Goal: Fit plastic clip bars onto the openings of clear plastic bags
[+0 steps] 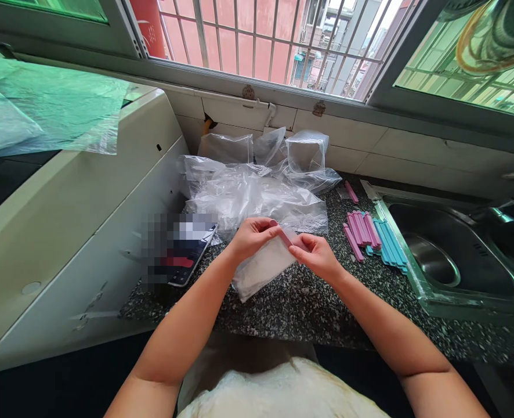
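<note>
My left hand (252, 235) and my right hand (315, 254) meet over the speckled counter (318, 313). Together they hold a small clear plastic bag (261, 268) by its top edge, and the bag hangs down toward me. A pink sealing clip (285, 237) lies along that top edge, pinched between the fingers of both hands. Behind the hands is a heap of clear plastic bags (257, 186). To the right lies a bunch of pink clips (361, 229) and blue clips (387, 244).
A steel sink (452, 255) is set into the counter on the right. A phone (191, 249) lies at the left by a white appliance (74, 232) draped with plastic film. One pink clip (351, 192) lies apart near the tiled wall under a barred window.
</note>
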Available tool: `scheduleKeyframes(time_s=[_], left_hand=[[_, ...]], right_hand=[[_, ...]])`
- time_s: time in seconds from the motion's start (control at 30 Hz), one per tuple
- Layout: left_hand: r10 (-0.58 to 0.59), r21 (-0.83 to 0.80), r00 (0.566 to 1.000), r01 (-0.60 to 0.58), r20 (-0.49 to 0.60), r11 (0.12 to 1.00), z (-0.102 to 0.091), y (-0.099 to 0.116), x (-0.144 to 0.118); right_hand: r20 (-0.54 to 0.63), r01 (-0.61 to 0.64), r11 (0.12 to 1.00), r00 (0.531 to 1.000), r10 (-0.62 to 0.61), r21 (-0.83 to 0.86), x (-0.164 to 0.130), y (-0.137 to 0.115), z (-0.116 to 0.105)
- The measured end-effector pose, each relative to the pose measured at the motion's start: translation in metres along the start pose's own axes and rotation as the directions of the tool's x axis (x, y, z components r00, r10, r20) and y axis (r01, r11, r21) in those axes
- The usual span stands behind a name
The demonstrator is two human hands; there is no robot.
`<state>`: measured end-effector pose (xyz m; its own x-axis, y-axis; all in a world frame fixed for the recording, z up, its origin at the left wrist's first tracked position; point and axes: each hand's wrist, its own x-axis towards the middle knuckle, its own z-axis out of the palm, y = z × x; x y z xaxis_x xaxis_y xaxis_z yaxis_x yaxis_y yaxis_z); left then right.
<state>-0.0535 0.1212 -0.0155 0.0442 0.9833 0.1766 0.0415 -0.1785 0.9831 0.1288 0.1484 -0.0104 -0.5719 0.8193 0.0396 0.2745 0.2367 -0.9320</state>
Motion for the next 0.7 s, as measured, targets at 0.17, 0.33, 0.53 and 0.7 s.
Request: scheduleKeyframes(time_s=[0.17, 0.33, 0.53, 0.7], left_hand=[[-0.003, -0.011, 1.0, 0.004, 0.029, 1.0, -0.001, 0.0, 0.001], [-0.067, 0.023, 0.991, 0.065, 0.116, 0.998, -0.003, -0.002, 0.001], [-0.088, 0.02, 0.984, 0.086, 0.155, 0.996, -0.002, -0.006, 0.002], [-0.112, 0.013, 0.983, 0.111, 0.147, 0.994, -0.001, -0.006, 0.002]], right_hand=[[-0.045, 0.044, 0.997, 0.998, -0.047, -0.066, 0.0, -0.003, -0.003], [-0.115, 0.074, 0.996, 0.99, -0.08, -0.059, 0.002, -0.005, -0.012], [-0.202, 0.046, 0.999, 0.978, -0.051, -0.025, 0.003, -0.009, -0.025], [-0.212, 0.052, 0.999, 0.976, -0.051, -0.005, 0.003, -0.011, -0.027]])
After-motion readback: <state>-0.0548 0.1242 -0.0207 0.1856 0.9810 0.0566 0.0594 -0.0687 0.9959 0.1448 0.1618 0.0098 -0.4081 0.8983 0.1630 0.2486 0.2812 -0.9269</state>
